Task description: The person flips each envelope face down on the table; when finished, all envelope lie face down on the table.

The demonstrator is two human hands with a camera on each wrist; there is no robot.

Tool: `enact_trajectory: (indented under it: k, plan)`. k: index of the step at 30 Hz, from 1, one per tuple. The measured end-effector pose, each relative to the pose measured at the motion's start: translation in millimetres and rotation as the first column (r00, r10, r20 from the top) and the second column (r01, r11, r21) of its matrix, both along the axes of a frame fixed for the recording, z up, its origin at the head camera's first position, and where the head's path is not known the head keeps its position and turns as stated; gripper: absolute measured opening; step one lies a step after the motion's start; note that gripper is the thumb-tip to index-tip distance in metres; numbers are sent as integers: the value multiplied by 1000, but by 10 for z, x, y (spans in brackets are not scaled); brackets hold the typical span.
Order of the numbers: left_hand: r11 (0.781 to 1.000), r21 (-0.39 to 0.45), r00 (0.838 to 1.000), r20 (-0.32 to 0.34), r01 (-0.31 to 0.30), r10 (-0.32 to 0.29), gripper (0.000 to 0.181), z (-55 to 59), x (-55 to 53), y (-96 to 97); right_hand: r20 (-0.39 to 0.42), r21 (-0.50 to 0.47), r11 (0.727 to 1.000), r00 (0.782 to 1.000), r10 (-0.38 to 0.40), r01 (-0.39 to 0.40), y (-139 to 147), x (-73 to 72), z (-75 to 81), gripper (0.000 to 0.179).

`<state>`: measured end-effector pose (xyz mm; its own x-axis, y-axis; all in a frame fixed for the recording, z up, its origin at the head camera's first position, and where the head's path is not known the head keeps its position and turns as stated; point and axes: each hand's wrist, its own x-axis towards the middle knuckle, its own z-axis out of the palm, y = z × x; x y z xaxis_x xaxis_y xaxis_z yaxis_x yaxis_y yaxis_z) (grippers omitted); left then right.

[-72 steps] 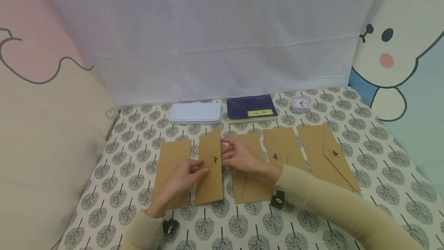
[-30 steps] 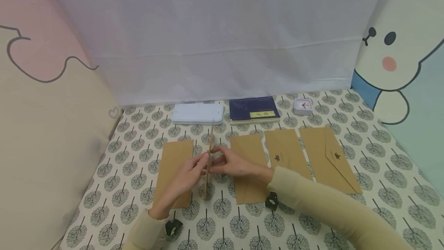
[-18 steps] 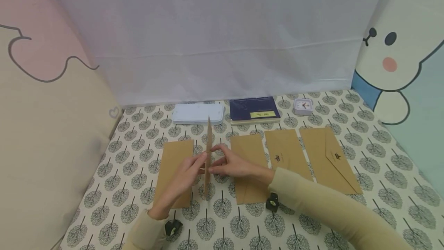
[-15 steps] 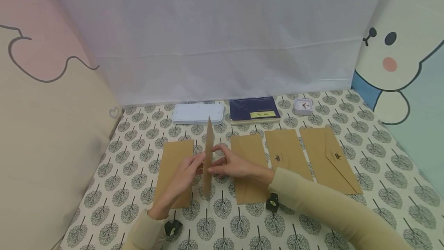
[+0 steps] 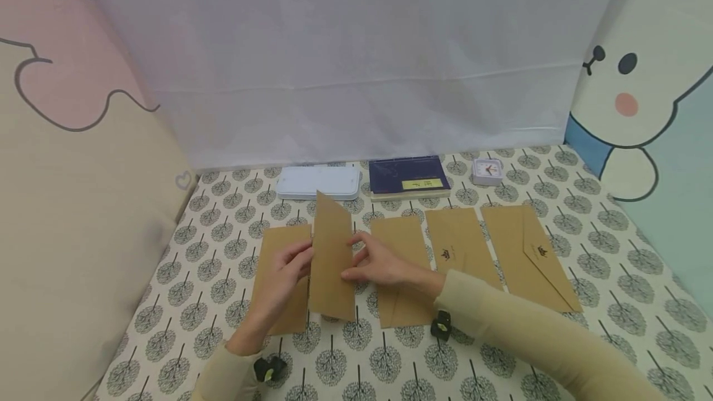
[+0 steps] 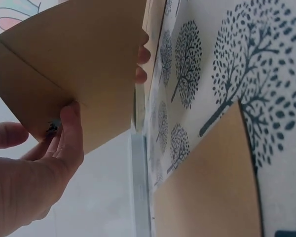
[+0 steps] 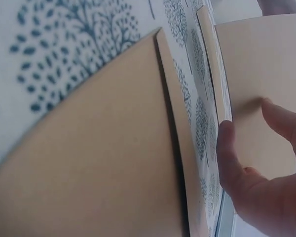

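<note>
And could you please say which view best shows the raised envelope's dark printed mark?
The left wrist view: the mark faces that camera, beside the left hand. The head and right wrist views show only the plain side of the raised envelope.

tree-print tablecloth [image 5: 379, 361] | four flat brown envelopes [image 5: 457, 228] | white case [image 5: 317, 181] | dark-blue book [image 5: 398, 173] | small clock [image 5: 487, 171]
</note>
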<state>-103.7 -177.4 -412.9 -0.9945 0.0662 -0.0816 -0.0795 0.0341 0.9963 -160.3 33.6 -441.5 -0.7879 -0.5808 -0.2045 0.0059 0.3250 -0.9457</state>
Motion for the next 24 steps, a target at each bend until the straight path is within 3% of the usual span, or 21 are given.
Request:
enact_trajectory:
  k: [3,10,18,21,24]
  plan:
    - [1000,3,999,-8,-31,31,34,-5,1,-23,-61,54,999,998,3,0,30,-4,18,65]
    - [978,-126,986,-31,-169,166,32,-28,0,-77,-156,156,988,988,17,7,75,-5,37,64]
    - [952,-256,986,-22,-165,165,32,-109,-18,-122,-182,213,976,983,4,35,102,-10,45,62]
    - [927,-340,987,-53,-161,152,30,-162,-35,-131,-191,257,965,982,0,50,102,-21,36,62]
    - [888,-437,990,-68,-144,127,30,-198,-35,-133,-201,304,951,980,11,51,97,-27,31,62]
